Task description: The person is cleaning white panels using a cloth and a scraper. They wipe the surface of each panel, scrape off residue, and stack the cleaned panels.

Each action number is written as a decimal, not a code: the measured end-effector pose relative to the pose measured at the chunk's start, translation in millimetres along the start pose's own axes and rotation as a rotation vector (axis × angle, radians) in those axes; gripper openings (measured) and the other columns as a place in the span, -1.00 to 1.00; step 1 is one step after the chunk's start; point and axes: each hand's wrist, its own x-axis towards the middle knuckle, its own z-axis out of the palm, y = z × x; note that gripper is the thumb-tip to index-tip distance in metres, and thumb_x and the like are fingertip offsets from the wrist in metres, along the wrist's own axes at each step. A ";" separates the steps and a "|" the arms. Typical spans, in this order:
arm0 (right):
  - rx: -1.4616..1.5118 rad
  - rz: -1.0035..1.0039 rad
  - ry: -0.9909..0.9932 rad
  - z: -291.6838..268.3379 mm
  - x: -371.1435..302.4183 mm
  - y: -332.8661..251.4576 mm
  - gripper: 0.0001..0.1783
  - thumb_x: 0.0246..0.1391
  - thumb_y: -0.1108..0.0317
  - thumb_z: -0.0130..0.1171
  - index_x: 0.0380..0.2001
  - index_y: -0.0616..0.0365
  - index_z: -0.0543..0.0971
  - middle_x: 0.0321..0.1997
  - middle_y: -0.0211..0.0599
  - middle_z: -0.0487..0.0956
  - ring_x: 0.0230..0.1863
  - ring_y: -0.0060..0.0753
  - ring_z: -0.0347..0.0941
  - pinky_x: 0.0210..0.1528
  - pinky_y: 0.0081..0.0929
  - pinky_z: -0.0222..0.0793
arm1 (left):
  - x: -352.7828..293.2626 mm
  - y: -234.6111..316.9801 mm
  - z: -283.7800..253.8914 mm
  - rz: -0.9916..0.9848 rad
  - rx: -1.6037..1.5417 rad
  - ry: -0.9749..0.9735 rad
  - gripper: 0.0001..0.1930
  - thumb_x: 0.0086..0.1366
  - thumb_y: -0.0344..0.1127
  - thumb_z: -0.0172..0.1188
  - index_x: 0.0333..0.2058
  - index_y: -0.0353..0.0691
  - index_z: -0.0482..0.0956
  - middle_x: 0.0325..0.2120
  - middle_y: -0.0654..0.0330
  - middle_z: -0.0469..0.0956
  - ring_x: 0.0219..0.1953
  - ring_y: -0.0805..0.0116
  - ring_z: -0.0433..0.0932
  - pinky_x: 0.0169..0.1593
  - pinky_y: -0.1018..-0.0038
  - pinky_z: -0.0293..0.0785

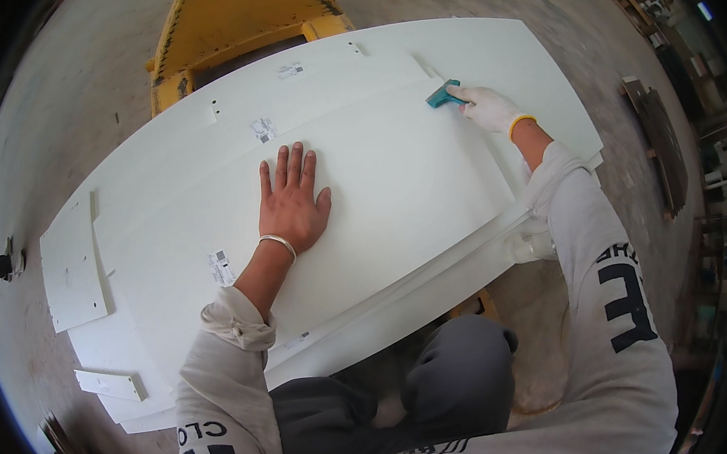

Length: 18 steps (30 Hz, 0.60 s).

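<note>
1. The bare left hand [293, 203] lies flat on a white board [395, 199], grip open, holding nothing.
2. A label [263, 131] sits just beyond its fingertips.
3. The gloved right hand [491, 108] has its grip closed around a teal scraper [443, 95], near the board's far right corner.
4. Farther off stands a yellow metal cart [236, 19].

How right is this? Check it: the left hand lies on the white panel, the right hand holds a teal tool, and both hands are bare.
One thing is wrong: the right hand is not bare; the head view shows it in a white glove. The rest holds: the bare left hand lies on the white panel, and the right holds the teal tool.
</note>
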 end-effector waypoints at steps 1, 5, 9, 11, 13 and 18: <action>-0.013 -0.067 0.039 1.3 3.5 16.0 -0.46 0.42 0.25 -0.06 0.42 -0.37 0.44 0.12 -0.08 0.63 0.02 -0.01 0.60 0.18 -0.22 0.47 | 2.9 4.6 -0.3 0.005 -0.018 -0.015 -0.29 0.51 -0.04 -0.07 0.54 -0.15 0.04 0.59 0.11 -0.08 0.63 0.16 -0.22 0.63 0.07 -0.40; 0.052 -0.051 -0.061 -6.1 15.0 -2.8 -0.48 0.44 0.32 -0.05 0.38 -0.38 0.48 0.13 -0.12 0.64 0.05 -0.05 0.58 0.21 -0.26 0.45 | -4.0 -9.0 -0.9 -0.012 0.002 -0.012 -0.29 0.50 -0.05 -0.07 0.53 -0.17 0.05 0.59 0.09 -0.07 0.63 0.13 -0.22 0.63 0.04 -0.39; 0.049 -0.026 -0.065 -13.9 21.8 -4.1 -0.49 0.41 0.33 0.02 0.35 -0.40 0.52 0.13 -0.20 0.65 0.07 -0.09 0.59 0.21 -0.29 0.46 | -3.2 -6.9 0.7 0.001 -0.013 0.007 -0.29 0.49 -0.06 -0.05 0.52 -0.18 0.08 0.59 0.07 -0.07 0.63 0.10 -0.21 0.63 0.02 -0.38; 0.017 -0.037 -0.065 -17.8 28.2 -6.9 -0.50 0.38 0.32 0.08 0.32 -0.40 0.56 0.12 -0.22 0.66 0.06 -0.12 0.60 0.22 -0.31 0.47 | -2.5 -6.0 0.5 0.003 -0.020 0.010 -0.29 0.49 -0.07 -0.04 0.52 -0.19 0.09 0.58 0.07 -0.06 0.63 0.10 -0.20 0.63 0.02 -0.38; -0.107 -0.130 -0.016 -21.5 34.5 -10.9 -0.54 0.36 0.28 0.13 0.27 -0.39 0.60 0.10 -0.24 0.67 0.04 -0.15 0.61 0.21 -0.33 0.47 | -2.9 -6.5 0.2 0.000 -0.024 0.014 -0.29 0.48 -0.07 -0.03 0.51 -0.19 0.10 0.58 0.07 -0.06 0.63 0.10 -0.20 0.63 0.03 -0.37; -0.216 -0.294 0.036 -36.0 30.8 13.8 -0.61 0.31 0.24 0.21 0.17 -0.34 0.69 0.03 -0.31 0.70 0.00 -0.22 0.61 0.15 -0.34 0.50 | -2.8 -5.6 -3.2 -0.004 -0.036 0.006 -0.28 0.47 -0.07 -0.01 0.52 -0.18 0.09 0.59 0.09 -0.06 0.63 0.12 -0.21 0.63 0.04 -0.37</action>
